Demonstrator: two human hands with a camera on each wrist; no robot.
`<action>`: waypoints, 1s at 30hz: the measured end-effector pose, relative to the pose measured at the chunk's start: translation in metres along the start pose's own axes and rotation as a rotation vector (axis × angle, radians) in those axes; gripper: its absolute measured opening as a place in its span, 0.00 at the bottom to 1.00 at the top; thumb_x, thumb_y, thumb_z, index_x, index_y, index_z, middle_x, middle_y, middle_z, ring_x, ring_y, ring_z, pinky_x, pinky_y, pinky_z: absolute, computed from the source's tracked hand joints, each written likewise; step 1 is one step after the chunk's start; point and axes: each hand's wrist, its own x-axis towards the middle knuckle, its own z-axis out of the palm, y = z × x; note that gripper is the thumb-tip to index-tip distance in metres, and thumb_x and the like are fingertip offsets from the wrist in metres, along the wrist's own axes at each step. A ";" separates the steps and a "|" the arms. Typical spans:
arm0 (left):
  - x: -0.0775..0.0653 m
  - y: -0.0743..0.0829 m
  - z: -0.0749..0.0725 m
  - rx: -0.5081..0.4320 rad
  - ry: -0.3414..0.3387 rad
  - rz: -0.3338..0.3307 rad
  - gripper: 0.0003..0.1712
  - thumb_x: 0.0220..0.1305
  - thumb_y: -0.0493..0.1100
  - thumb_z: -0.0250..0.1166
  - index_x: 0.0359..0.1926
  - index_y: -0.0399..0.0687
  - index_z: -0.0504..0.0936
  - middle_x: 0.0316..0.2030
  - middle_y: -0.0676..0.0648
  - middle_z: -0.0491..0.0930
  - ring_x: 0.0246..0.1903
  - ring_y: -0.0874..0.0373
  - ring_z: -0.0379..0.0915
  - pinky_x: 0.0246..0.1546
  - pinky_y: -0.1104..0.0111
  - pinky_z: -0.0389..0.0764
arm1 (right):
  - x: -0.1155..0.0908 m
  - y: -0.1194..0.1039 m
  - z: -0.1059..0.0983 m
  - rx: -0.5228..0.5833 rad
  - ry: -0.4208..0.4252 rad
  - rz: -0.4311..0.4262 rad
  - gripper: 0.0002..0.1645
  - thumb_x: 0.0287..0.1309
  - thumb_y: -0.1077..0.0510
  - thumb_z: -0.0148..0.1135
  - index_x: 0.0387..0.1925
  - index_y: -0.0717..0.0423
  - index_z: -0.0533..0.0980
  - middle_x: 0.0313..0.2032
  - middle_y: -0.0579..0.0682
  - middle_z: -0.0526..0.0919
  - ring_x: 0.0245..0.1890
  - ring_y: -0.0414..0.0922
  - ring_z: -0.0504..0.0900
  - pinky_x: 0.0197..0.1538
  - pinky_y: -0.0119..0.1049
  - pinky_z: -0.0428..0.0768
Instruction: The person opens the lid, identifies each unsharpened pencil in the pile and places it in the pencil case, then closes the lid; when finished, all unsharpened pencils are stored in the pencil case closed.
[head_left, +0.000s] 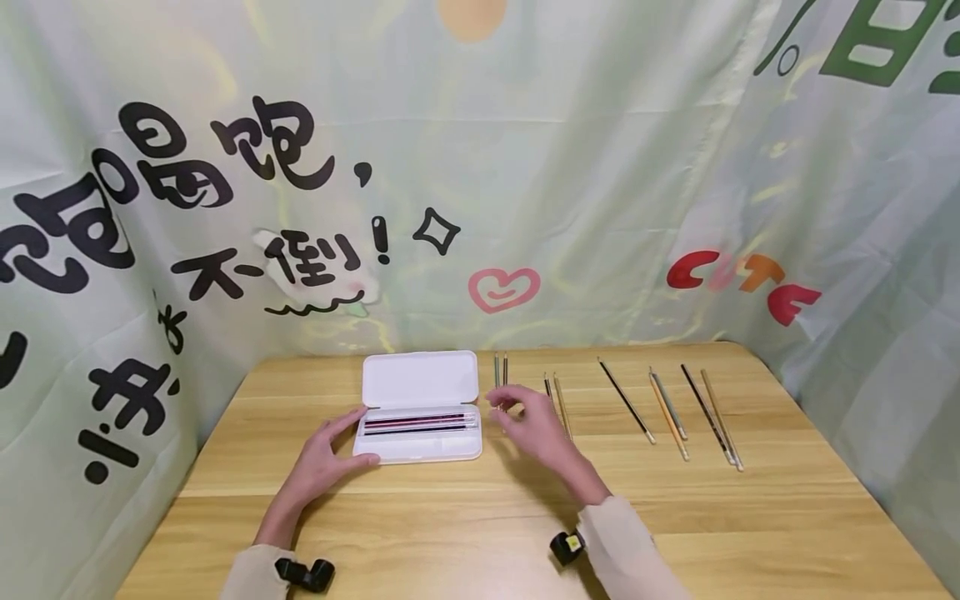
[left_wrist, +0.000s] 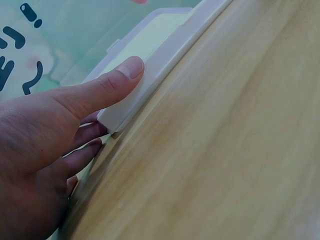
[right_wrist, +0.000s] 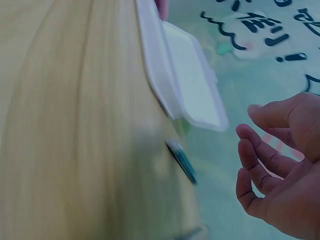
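A white pencil case (head_left: pixel 427 451) lies with its lid (head_left: pixel 420 379) raised toward the back; several dark and red pencils (head_left: pixel 416 421) lie inside. My left hand (head_left: pixel 322 462) holds the case at its left end, the thumb (left_wrist: pixel 117 80) on the front corner and the other fingers round the side and back. Just right of the case, my right hand (head_left: pixel 536 421) hovers with loosely bent fingers and nothing between them. Beyond its fingertips are two pencils (head_left: pixel 497 367), partly hidden by the hand. In the right wrist view a blue-green pencil end (right_wrist: pixel 182 161) shows below the case.
Right of the right hand lie a dark and a tan pencil (head_left: pixel 561 400), partly covered. Farther right are a single black pencil (head_left: pixel 626 400), an orange pencil (head_left: pixel 667 417) beside a grey one, and a black pencil (head_left: pixel 705 408) beside a tan one. A printed curtain (head_left: pixel 600 208) hangs behind the table.
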 end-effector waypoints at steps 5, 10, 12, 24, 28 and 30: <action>0.002 0.001 0.003 -0.001 -0.008 0.000 0.51 0.51 0.55 0.82 0.74 0.51 0.71 0.73 0.36 0.66 0.73 0.29 0.52 0.69 0.30 0.48 | -0.017 0.007 -0.043 -0.056 0.072 -0.003 0.15 0.62 0.66 0.70 0.51 0.57 0.84 0.42 0.49 0.88 0.42 0.46 0.83 0.42 0.42 0.83; 0.004 0.003 0.006 -0.004 -0.016 -0.004 0.51 0.51 0.56 0.82 0.74 0.52 0.71 0.73 0.37 0.66 0.73 0.29 0.52 0.68 0.30 0.50 | -0.035 0.021 -0.085 -0.125 0.151 -0.029 0.15 0.65 0.65 0.68 0.53 0.57 0.83 0.42 0.49 0.88 0.42 0.45 0.83 0.41 0.42 0.83; 0.003 0.004 0.007 -0.001 -0.019 -0.008 0.51 0.51 0.56 0.82 0.74 0.51 0.71 0.73 0.36 0.66 0.73 0.28 0.52 0.68 0.29 0.50 | -0.043 0.027 -0.100 -0.152 0.192 -0.038 0.16 0.65 0.65 0.68 0.54 0.58 0.82 0.42 0.49 0.88 0.41 0.42 0.83 0.39 0.38 0.83; -0.001 0.004 0.005 0.018 -0.018 -0.035 0.51 0.52 0.57 0.81 0.75 0.52 0.71 0.74 0.37 0.65 0.73 0.26 0.50 0.65 0.27 0.53 | -0.066 0.046 -0.169 -0.170 0.373 0.020 0.15 0.68 0.63 0.66 0.54 0.59 0.82 0.42 0.54 0.86 0.41 0.28 0.78 0.37 0.21 0.76; -0.002 0.003 0.002 0.023 -0.012 -0.038 0.51 0.52 0.56 0.82 0.75 0.54 0.70 0.74 0.36 0.65 0.72 0.27 0.52 0.64 0.27 0.56 | -0.068 0.059 -0.183 -0.191 0.434 0.086 0.16 0.68 0.60 0.66 0.55 0.59 0.82 0.40 0.44 0.84 0.39 0.27 0.78 0.36 0.17 0.75; -0.001 0.002 0.000 0.021 -0.004 -0.037 0.52 0.51 0.56 0.82 0.75 0.54 0.70 0.74 0.37 0.65 0.72 0.27 0.53 0.64 0.27 0.57 | -0.070 0.070 -0.190 -0.196 0.461 0.136 0.17 0.69 0.58 0.65 0.57 0.59 0.81 0.40 0.39 0.82 0.39 0.26 0.77 0.37 0.16 0.74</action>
